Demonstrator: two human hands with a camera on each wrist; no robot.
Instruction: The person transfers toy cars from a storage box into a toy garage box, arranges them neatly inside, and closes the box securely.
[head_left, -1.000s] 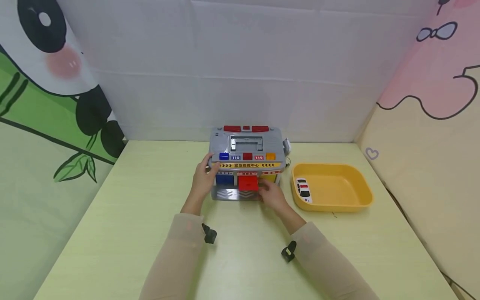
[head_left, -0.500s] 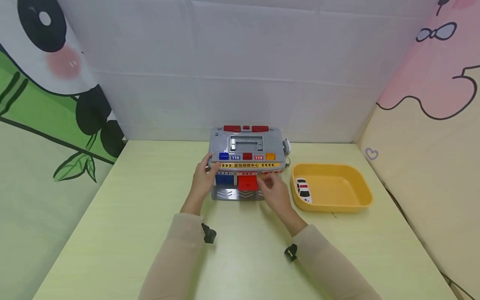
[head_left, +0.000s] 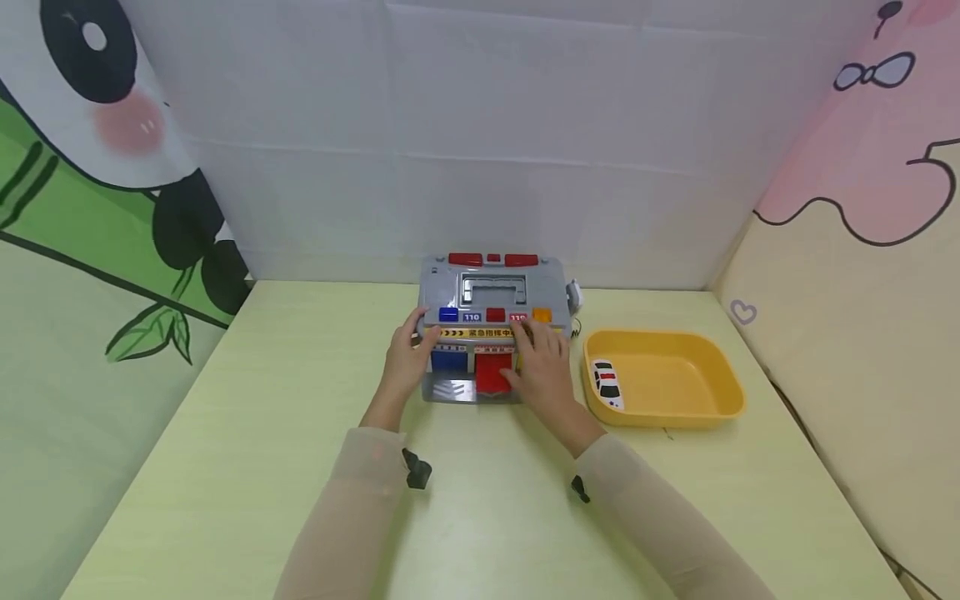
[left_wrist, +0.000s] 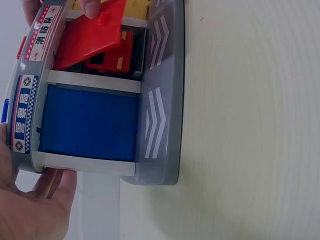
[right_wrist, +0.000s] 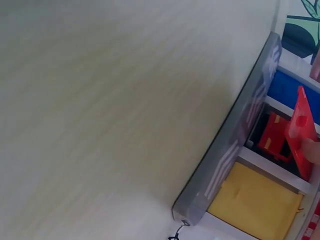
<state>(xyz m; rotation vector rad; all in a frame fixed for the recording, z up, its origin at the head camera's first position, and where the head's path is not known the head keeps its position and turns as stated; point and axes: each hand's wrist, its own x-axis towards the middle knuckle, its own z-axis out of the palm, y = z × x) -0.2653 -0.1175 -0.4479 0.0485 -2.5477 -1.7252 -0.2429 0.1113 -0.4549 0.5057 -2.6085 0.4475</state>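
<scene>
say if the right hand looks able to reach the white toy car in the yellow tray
Likely yes: nothing covers the white toy car, and the yellow tray sits near the right hand, though that hand must first leave the red door it touches.

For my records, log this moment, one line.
left hand: holds toy garage; right hand: touches red door; door: ajar; red vehicle: inside

And here come both forearms [head_left: 348, 512], reaching forward, slanting in toward each other, sleeves [head_left: 656, 508] down to wrists [head_left: 588, 433]. Left hand [head_left: 405, 358] steady, gripping, thumb set against curled fingers [left_wrist: 57, 189]. Over to right hand [head_left: 546, 371]: back of it facing up, fingers stretched forward side by side, thumb spread inward, tip pressing. Hands near each other, apart.
</scene>
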